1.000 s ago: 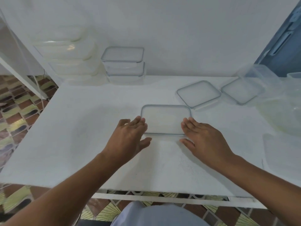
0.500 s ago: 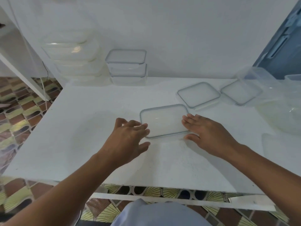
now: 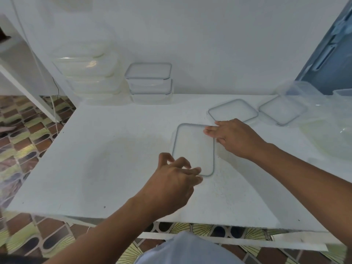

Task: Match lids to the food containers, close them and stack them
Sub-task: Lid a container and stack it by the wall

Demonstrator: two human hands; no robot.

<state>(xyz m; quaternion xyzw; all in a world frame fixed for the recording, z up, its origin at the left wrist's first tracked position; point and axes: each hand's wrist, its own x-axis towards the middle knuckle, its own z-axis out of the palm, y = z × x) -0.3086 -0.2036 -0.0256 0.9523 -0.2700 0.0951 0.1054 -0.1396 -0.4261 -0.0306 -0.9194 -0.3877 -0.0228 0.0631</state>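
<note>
Touching the empty lidded container (image 3: 192,149), right hand (image 3: 236,139) lies flat — left hand (image 3: 171,181) curled beside, grip unclear.

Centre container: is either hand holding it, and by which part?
Right hand rests straight fingers on the far right corner of the centre container, no grip. Left hand has curled fingers at its near edge; a pinch cannot be told.

The left hand (image 3: 171,180) hides the near corner of the lid (image 3: 193,147); the frame's right edge cuts off the clear containers (image 3: 331,134).
</note>
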